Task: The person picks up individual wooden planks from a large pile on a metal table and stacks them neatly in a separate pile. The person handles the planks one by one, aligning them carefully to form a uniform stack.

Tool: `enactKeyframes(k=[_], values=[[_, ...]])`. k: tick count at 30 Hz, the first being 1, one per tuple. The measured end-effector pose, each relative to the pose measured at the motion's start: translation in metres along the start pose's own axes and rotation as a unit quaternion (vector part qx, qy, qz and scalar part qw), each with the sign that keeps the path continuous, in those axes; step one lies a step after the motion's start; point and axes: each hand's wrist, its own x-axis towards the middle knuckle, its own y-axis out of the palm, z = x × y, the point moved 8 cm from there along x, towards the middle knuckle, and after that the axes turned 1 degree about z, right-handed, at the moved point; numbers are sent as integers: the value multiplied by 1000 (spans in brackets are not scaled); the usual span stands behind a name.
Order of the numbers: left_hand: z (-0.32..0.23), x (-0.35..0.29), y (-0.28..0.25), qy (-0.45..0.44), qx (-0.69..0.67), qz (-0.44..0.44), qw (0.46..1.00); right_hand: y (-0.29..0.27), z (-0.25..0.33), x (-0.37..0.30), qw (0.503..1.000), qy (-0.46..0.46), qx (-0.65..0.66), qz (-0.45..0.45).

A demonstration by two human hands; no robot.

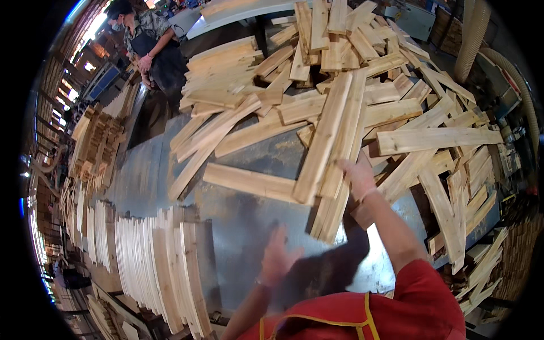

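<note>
My right hand (359,178) is at the right edge of several long pale wooden boards that lie slanted over the pile. Its thumb side rests on one wooden board (347,141), and the fingers look closed about the edge, partly hidden. Beside it slants another long board (324,139), its near end reaching toward me. Lower down, my left hand (277,258) hovers over the grey metal tabletop (235,226), slightly blurred, fingers apart and nothing in them. A single board (249,182) lies crosswise on the metal, left of the slanted ones.
A big loose heap of boards (391,116) covers the far and right side. At the near left, boards stand on edge in a tight row (150,255). A co-worker (156,51) with gloved hands stands at the far left. Ribbed hoses (473,42) hang at the far right.
</note>
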Motion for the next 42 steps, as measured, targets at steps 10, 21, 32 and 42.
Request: enactKeyframes(k=[10, 21, 32, 42], values=[[100, -65, -45, -155, -259, 99, 948, 195, -104, -273, 960, 170, 41, 218], [182, -248, -126, -137, -495, 38, 857, 270, -144, -327, 930, 235, 101, 266], [233, -378, -208, -172, 524, -344, 760, 319, -100, -339, 889, 253, 262, 276], [158, -211, -53, -190, -491, 88, 846, 259, -49, -252, 941, -68, -164, 288]])
